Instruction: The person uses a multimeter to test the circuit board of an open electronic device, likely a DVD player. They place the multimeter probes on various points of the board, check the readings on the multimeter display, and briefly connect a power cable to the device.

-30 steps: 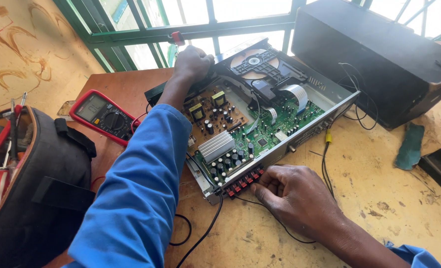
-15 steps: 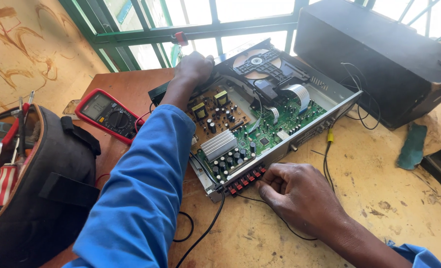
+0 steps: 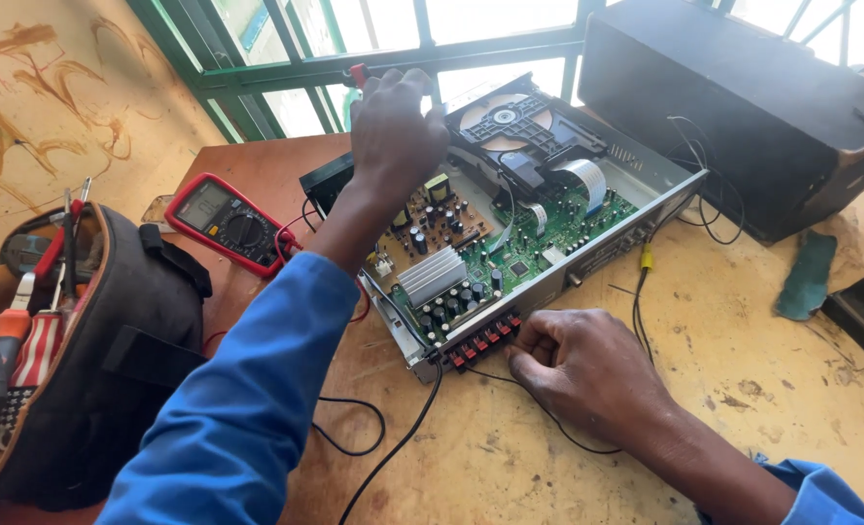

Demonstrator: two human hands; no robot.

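The opened player chassis (image 3: 548, 243) lies on the counter (image 3: 743, 389) between the two hands, its lid off and its boards bare. The left hand (image 3: 393, 131) reaches over the far corner with fingers (image 3: 378, 92) curled shut around something red-tipped; what it is, I cannot tell. The right hand (image 3: 587, 365) rests on the counter at the near edge, its fingers (image 3: 534, 340) pinched together on a thin black wire (image 3: 393, 447) at the row of red and black terminals (image 3: 480, 340).

The chassis looks like thin stamped sheet metal: stiff, fairly light, sharp along the rims, best held by its side walls rather than the boards. The green circuit board (image 3: 539, 253) is brittle, studded with small capacitors and a ribbed silver heat sink (image 3: 432, 275); the flat grey ribbon cable (image 3: 587, 180) is limp and easily creased. The wire is soft and slips readily.

Left of the left fingers lies a red-cased multimeter (image 3: 228, 224); nearer, a black fabric tool bag (image 3: 91, 369). Beyond the right fingers stands a black speaker box (image 3: 743, 117).
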